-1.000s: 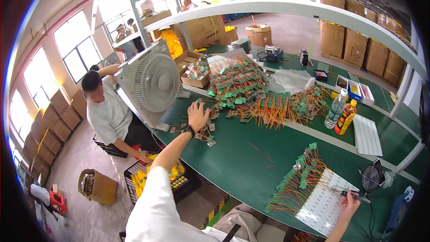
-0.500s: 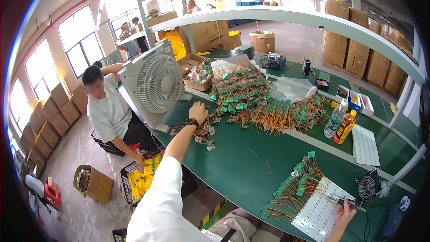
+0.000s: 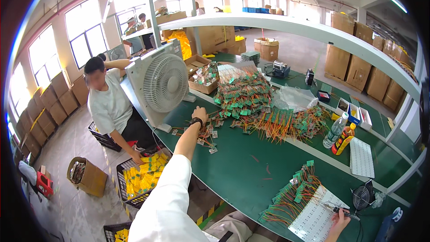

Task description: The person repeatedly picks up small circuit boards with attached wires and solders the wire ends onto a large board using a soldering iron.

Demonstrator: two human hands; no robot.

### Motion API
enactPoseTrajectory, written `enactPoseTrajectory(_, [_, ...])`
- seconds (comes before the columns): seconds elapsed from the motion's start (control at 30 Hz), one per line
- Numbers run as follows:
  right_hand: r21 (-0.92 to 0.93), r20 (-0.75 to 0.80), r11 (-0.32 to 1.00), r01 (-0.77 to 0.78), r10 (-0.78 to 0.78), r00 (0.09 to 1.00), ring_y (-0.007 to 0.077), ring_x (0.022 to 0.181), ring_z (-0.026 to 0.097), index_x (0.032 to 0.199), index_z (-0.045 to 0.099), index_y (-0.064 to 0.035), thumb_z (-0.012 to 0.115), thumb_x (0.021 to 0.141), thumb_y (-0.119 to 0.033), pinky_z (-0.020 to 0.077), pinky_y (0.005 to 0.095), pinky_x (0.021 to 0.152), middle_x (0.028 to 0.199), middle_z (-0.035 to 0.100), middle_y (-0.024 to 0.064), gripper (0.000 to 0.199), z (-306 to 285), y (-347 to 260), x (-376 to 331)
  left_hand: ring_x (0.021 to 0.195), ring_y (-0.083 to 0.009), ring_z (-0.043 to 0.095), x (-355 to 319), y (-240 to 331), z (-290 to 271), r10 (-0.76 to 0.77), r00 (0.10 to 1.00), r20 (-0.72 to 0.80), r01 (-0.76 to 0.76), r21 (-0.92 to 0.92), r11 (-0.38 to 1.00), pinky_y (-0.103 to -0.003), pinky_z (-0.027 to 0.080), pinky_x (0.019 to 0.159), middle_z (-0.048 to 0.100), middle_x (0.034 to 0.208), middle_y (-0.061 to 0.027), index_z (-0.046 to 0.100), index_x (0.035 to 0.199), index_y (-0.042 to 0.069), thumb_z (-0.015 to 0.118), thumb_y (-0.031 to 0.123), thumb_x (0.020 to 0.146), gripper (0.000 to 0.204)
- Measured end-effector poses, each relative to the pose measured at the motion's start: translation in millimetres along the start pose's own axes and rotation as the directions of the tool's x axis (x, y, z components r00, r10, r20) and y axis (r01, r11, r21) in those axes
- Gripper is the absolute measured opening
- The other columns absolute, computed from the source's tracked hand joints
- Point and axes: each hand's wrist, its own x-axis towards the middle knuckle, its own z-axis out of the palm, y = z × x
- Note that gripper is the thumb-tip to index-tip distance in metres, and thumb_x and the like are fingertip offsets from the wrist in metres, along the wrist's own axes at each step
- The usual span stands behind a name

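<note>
Left hand point(image 3: 200, 115), black watch at the wrist, stretches out with fingers curled down onto a scatter of small wired green circuit boards point(image 3: 207, 133) on the green table point(image 3: 237, 170); grip unclear. Just beyond stands 1 white box fan point(image 3: 162, 82). Right hand point(image 3: 339, 221) pinches a slim soldering iron point(image 3: 337, 208) over 1 white perforated tray point(image 3: 316, 218).

left arm stretched far forward, white sleeve, dark band at wrist, left hand point(image 3: 200, 114) palm down, fingers curled. right hand point(image 3: 339, 220) low, close in, fingers pinched.
</note>
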Motion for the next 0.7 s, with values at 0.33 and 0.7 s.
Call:
enactPoseTrajectory(0.33, [0.012, -0.055, 1.000, -0.027, 0.027, 0.998, 0.0103, 0.046, 0.050, 0.093, 0.055, -0.0002, 0.066, 0.088, -0.010, 0.0382, 0.0227, 0.042, 0.066, 0.058, 0.0060, 0.016, -1.1, -3.2, -1.6, 0.080, -0.0294, 0.069, 1.4, -31.8, -14.6, 0.007, 0.984, -0.178, -0.096, -0.496, 0.863, -0.041, 0.054, 0.072, 0.068, 0.087, -0.0185, 0.057, 0.096, 0.005, 0.063, 0.018, 0.087, 0.017])
enactPoseTrajectory(0.7, [0.004, 0.031, 0.999, -0.037, 0.037, 0.999, 0.0093, 0.047, 0.049, 0.092, 0.055, -0.0002, 0.064, 0.090, -0.013, 0.0363, 0.0230, 0.041, 0.070, 0.059, 0.0074, 0.016, -1.0, -3.3, -1.7, 0.087, -0.0139, 0.063, -181.9, 5.8, -84.7, 0.139, 0.929, 0.344, 0.291, -0.908, 0.302, -0.031, 0.056, 0.078, 0.065, 0.094, -0.0068, 0.066, 0.100, -0.002, 0.065, 0.022, 0.092, 0.025])
